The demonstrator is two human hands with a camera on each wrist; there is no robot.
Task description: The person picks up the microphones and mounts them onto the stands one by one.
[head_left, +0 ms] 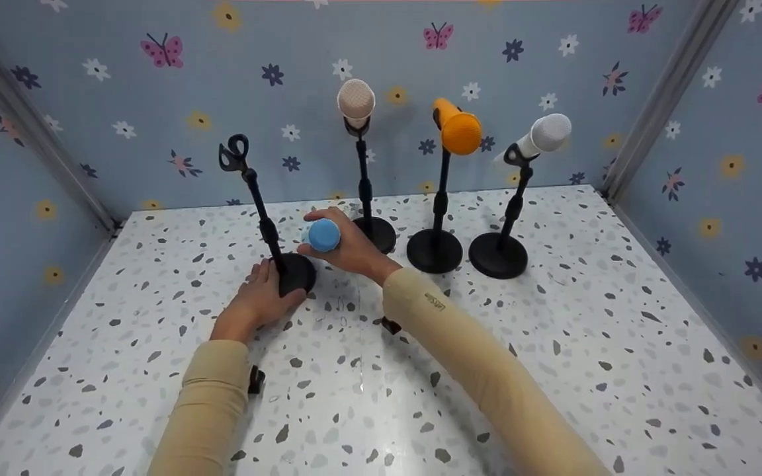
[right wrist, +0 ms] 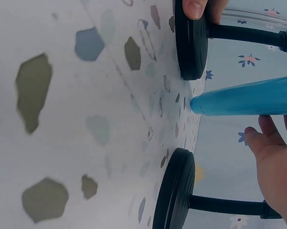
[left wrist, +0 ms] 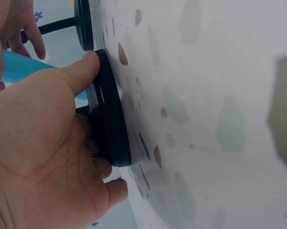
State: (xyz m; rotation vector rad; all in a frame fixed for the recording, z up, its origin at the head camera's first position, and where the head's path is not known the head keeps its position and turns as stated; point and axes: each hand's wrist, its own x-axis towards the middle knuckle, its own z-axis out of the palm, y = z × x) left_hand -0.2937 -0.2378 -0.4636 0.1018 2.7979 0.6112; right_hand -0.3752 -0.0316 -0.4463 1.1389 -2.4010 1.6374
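Observation:
A blue microphone (head_left: 323,235) stands upright in my right hand (head_left: 352,246), its round head towards the head camera. In the right wrist view the blue microphone (right wrist: 248,98) shows its long body, with the fingers around its upper part. My left hand (head_left: 258,297) grips the round black base (head_left: 298,274) of a microphone stand (head_left: 267,228) whose clip (head_left: 233,153) holds nothing. The left wrist view shows the thumb on the rim of that base (left wrist: 110,114) and the other fingers curled against it, partly hidden. The microphone is just right of this stand, apart from its clip.
To the right, three more black stands hold a cream microphone (head_left: 356,102), an orange microphone (head_left: 462,132) and a white microphone (head_left: 548,133). All stand on a speckled white table (head_left: 586,370). Blue patterned panels (head_left: 288,99) enclose the back and sides.

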